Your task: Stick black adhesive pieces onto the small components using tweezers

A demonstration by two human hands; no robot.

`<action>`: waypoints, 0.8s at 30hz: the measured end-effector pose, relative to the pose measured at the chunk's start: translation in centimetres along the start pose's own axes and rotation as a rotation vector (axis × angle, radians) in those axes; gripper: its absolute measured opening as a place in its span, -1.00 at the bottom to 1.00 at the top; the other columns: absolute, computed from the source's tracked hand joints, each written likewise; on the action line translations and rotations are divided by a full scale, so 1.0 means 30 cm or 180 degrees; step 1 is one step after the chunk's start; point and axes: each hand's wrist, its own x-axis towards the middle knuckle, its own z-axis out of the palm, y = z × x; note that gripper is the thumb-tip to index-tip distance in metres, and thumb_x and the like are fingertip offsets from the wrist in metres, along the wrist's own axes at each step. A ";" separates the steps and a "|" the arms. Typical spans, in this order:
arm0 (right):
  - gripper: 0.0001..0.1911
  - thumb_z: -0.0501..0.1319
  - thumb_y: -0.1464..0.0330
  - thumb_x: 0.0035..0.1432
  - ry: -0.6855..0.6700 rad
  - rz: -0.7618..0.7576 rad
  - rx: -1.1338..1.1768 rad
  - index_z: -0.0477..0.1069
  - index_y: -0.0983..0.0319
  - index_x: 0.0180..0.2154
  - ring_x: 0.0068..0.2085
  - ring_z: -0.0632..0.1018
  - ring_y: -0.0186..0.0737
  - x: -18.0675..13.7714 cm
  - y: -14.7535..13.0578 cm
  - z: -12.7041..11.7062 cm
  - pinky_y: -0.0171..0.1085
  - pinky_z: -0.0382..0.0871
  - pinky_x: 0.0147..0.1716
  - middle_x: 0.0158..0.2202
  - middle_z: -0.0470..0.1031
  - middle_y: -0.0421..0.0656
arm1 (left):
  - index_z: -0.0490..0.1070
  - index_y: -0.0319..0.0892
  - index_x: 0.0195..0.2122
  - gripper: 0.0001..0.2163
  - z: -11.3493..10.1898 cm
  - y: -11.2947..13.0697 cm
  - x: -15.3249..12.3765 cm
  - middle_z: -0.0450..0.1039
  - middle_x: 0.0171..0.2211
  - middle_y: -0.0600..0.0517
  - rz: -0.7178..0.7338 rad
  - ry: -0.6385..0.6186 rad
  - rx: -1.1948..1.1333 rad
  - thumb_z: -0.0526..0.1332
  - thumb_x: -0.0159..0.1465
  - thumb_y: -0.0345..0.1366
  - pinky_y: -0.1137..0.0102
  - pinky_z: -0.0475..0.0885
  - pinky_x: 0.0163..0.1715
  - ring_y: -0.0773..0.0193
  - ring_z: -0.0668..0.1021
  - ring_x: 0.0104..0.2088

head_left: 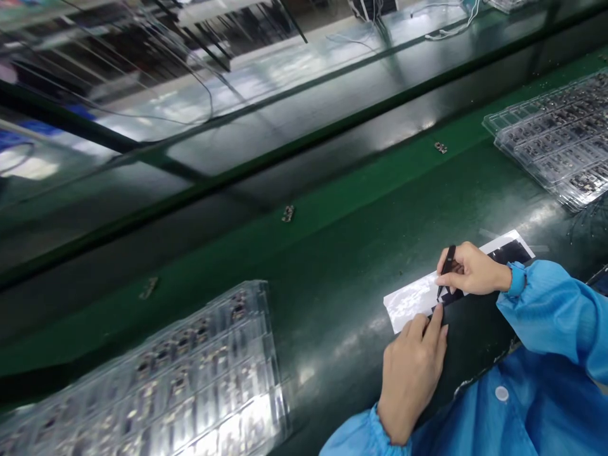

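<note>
My right hand point(468, 269) grips black tweezers point(446, 269), tips pointing down onto a white backing sheet point(408, 301) that carries dark adhesive pieces point(510, 252). My left hand point(413, 373) rests on the green belt with its fingertips pressing the sheet's near edge, right below the tweezer tips. Both arms wear blue sleeves.
A clear plastic tray point(156, 392) of small parts lies at the near left; another stack of trays point(560, 136) sits at the far right. Three small components, the first point(287, 213), the second point(440, 147) and the third point(149, 288), lie spaced along the green conveyor belt point(332, 253).
</note>
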 end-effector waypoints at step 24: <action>-0.87 0.27 0.42 -0.06 -0.0039 0.0006 -0.0051 0.32 0.30 -0.44 -0.58 0.46 -0.38 -0.004 0.003 0.004 -0.43 0.31 -0.61 -0.62 0.37 -0.27 | 0.36 -0.18 0.01 -0.70 0.000 -0.005 -0.003 0.41 -0.40 0.01 0.0002 0.0053 -0.0121 -0.02 0.33 -0.29 0.45 0.33 -0.54 0.30 0.48 -0.44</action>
